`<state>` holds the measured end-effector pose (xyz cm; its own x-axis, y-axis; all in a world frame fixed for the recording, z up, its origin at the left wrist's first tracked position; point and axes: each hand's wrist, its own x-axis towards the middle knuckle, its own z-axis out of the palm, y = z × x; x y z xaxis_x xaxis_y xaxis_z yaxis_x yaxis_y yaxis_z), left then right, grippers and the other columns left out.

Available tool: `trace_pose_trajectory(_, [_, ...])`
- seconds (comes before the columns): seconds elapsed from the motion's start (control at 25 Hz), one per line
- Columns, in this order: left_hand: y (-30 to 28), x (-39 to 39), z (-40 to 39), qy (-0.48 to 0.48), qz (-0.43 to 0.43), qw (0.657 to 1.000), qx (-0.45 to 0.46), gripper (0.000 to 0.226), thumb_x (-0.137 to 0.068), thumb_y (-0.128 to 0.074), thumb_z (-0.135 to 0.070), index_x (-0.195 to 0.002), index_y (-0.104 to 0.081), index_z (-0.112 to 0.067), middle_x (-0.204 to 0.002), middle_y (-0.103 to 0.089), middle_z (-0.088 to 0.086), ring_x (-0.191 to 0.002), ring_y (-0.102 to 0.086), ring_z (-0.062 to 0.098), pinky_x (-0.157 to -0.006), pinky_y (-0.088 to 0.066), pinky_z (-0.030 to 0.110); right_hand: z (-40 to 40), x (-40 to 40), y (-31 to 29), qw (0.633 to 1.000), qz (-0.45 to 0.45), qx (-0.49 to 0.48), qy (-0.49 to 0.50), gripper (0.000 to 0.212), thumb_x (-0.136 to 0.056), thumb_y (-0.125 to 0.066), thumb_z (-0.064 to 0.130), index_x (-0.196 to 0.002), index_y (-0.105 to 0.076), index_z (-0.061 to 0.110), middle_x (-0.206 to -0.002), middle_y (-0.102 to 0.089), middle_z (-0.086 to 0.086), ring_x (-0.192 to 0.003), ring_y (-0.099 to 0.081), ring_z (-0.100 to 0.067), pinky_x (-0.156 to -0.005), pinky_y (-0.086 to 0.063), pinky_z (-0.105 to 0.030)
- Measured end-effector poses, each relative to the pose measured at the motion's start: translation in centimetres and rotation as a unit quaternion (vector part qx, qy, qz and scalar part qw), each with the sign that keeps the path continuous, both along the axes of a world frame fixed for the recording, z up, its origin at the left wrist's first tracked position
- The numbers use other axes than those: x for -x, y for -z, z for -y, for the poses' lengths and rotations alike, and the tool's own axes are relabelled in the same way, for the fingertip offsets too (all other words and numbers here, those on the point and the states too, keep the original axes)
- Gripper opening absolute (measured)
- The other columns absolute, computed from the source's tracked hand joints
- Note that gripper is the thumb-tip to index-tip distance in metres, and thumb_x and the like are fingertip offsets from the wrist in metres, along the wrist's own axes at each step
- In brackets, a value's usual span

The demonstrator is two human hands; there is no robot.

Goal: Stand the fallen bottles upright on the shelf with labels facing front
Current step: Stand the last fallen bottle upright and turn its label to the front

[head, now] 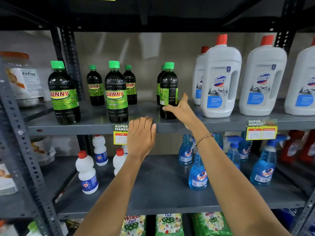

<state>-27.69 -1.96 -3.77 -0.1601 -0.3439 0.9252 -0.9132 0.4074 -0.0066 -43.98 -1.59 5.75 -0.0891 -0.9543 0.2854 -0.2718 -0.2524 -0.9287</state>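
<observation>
Several dark Sunny bottles with green caps stand upright on the grey shelf (95, 124). Two front ones (64, 92) (116, 92) show their labels to the front, as do two smaller-looking ones behind (95, 86) (130, 84). A further front bottle (168, 86) stands upright with its label turned sideways, so the barcode side shows. My right hand (180, 109) wraps its lower part, with the thumb in front and the fingers round the right side. Another bottle (159, 86) is mostly hidden behind it. My left hand (141, 133) rests flat over the shelf's front edge and holds nothing.
White Domex jugs (220, 77) (263, 77) with red caps stand close to the right of the gripped bottle. A price tag (120, 135) hangs beside my left hand. The shelf below holds white bottles (87, 174) and blue spray bottles (197, 174). A perforated steel upright (71, 62) stands at the left.
</observation>
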Motion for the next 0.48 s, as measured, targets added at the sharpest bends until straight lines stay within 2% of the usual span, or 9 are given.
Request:
trace_pose_trajectory(0.16, [0.45,0.04,0.31,-0.003,0.002,1.0,0.004,0.034,-0.099,-0.036,-0.027,-0.107,-0.062,-0.007,-0.115,-0.063,0.011,-0.113,-0.056,0.033,-0.095,-0.036,0.041,0.37,0.07,0.28,1.0,0.007,-0.002,0.003,0.109,-0.084,-0.07,0.017,-0.15,0.016,0.01,-0.143,-0.047,-0.007,-0.13,-0.042,-0.018,-0.097,-0.028,-0.026])
trace_pose_trajectory(0.36, [0.19,0.09,0.13,-0.008,0.001,1.0,0.003,0.031,-0.098,-0.037,-0.027,-0.105,-0.06,-0.007,-0.105,-0.063,0.01,-0.096,-0.057,0.03,-0.088,-0.034,0.037,0.53,0.2,0.21,1.0,0.0,0.004,-0.005,0.11,-0.083,-0.071,0.012,-0.15,0.017,0.011,-0.146,-0.043,-0.007,-0.134,-0.039,-0.02,-0.099,-0.027,-0.026])
trace_pose_trajectory(0.48, [0.23,-0.01,0.0,-0.014,-0.001,1.0,-0.002,0.031,-0.098,-0.037,-0.027,-0.106,-0.06,-0.007,-0.104,-0.064,0.01,-0.094,-0.057,0.029,-0.088,-0.033,0.036,0.57,0.0,0.48,0.999,-0.042,0.026,0.01,0.105,-0.081,-0.075,0.019,-0.151,0.002,0.008,-0.143,-0.046,-0.006,-0.132,-0.043,-0.02,-0.099,-0.033,-0.028])
